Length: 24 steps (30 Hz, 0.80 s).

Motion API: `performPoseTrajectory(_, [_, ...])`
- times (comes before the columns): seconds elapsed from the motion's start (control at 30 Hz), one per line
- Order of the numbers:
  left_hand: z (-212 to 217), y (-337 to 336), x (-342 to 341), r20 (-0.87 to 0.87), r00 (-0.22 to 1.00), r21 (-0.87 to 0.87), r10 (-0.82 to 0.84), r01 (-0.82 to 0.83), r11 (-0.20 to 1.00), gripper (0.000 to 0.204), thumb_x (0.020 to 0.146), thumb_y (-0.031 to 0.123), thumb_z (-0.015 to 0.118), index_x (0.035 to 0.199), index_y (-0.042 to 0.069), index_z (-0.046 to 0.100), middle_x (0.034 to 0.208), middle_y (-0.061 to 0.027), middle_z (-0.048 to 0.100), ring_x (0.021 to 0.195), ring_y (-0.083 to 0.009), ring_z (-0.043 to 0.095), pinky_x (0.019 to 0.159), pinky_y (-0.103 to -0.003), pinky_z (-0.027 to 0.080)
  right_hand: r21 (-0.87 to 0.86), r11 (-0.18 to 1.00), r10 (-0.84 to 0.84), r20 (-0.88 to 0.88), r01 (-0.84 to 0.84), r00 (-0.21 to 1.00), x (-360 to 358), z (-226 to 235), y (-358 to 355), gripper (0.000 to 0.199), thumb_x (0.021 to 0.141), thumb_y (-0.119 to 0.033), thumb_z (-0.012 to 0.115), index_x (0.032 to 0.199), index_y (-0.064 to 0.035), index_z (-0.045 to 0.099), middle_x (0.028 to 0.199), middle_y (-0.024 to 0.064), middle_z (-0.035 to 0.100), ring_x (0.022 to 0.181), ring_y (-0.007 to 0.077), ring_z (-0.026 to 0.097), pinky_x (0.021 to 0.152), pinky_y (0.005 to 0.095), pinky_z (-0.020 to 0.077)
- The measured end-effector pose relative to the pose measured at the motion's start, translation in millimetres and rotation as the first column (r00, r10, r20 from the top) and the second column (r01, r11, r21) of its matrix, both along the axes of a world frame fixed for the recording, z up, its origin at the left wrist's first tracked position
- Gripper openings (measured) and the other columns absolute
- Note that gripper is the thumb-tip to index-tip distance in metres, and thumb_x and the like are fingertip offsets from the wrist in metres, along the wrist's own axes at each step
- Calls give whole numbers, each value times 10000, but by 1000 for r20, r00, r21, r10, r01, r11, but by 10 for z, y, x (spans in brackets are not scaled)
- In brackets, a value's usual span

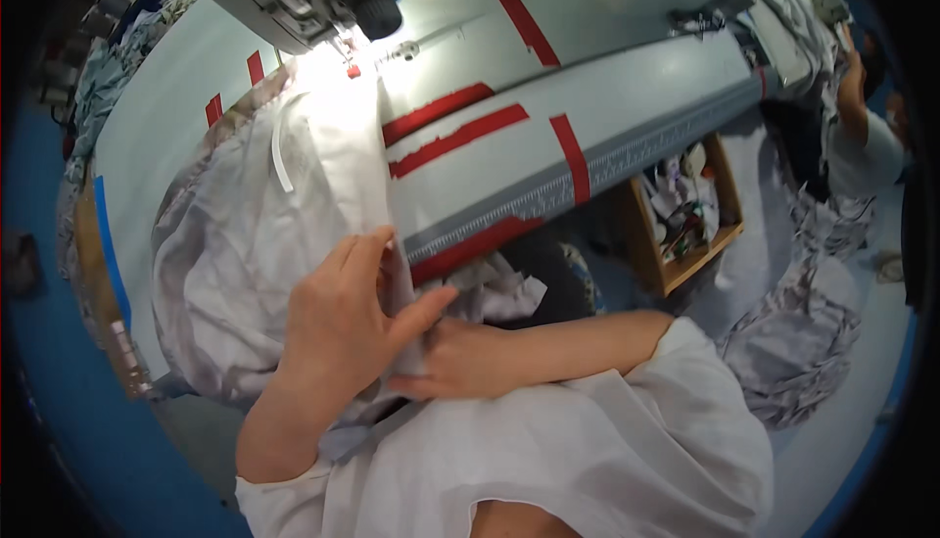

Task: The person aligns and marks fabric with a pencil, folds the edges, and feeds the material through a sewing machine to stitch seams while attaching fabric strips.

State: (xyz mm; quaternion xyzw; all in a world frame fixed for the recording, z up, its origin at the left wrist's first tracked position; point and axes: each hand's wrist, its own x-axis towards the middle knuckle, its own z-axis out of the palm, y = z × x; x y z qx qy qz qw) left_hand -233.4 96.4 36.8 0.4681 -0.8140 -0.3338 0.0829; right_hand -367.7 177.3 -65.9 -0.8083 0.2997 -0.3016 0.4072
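A large piece of pale white fabric (235, 283) runs from under the needle area of a sewing machine (338, 9) down toward my body. My left hand (338, 313) lies on its right edge, fingers stretched forward and thumb apart. Just below and to the right, my right hand (455, 357) reaches across and grips the lower part of the same edge. The left thumb partly covers the right hand, and its own thumb is hidden. A narrow white strip (282, 156) lies on the fabric. Bright lamp glare washes out the cloth at the needle.
Red tape strips (460, 137) mark the pale table (676, 78), which has a ruler (627, 151) along its front edge. Below sits a wooden drawer (700, 259) of small items. Heaped fabric (793, 342) lies at right, near another person's arm (852, 97). More cloth (108, 97) is piled far left.
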Motion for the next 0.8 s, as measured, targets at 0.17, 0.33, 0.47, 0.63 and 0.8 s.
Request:
performPoseTrajectory(0.17, [-97, -81, 296, -107, 946, 342, 305, -253, 905, 263, 868, 195, 670, 988, -36, 632, 787, -69, 658, 666, -141, 599, 602, -300, 465, 252, 936, 253, 3, -246, 967, 400, 399, 19, 421, 961, -293, 527, 736, 57, 592, 685, 247, 608, 669, 414, 610, 646, 430, 516])
performPoseTrajectory(0.33, [-326, -11, 630, -295, 664, 674, 687, -366, 642, 258, 978, 186, 537, 1064, -29, 650, 816, 37, 640, 658, -40, 514, 576, -220, 382, 288, 939, 82, 340, -187, 937, 356, 306, 86, 449, 967, -292, 524, 675, 45, 572, 621, 211, 586, 607, 381, 591, 588, 418, 497])
performPoseTrajectory(0.47, [-374, 82, 585, -280, 803, 495, 526, -349, 796, 263, 1008, 224, 500, 888, 27, 627, 730, 72, 527, 629, -8, 418, 553, -181, 311, 526, 787, 100, 407, -322, 908, 241, 87, 266, 435, 960, -354, 539, 775, 36, 598, 619, 155, 568, 544, 273, 559, 544, 365, 464])
performPoseTrajectory(0.63, [-450, 267, 291, -303, 823, 400, 481, -348, 848, 335, 1005, 225, 507, 723, 45, 526, 634, 79, 421, 593, -22, 367, 502, -232, 290, 874, 479, -289, 248, -85, 925, -55, -43, 157, 530, 959, -482, 503, 1021, 32, 614, 799, 113, 661, 701, 203, 635, 683, 319, 496])
performPoseTrajectory(0.8, [-611, 517, 93, -229, 884, 184, 408, -372, 910, 251, 921, 103, 600, 723, -17, 502, 567, -27, 440, 538, -52, 412, 481, -274, 353, 893, 444, -447, 288, -69, 847, -178, -171, -72, 538, 970, -492, 464, 990, 19, 630, 907, 95, 643, 891, 159, 588, 834, 294, 458])
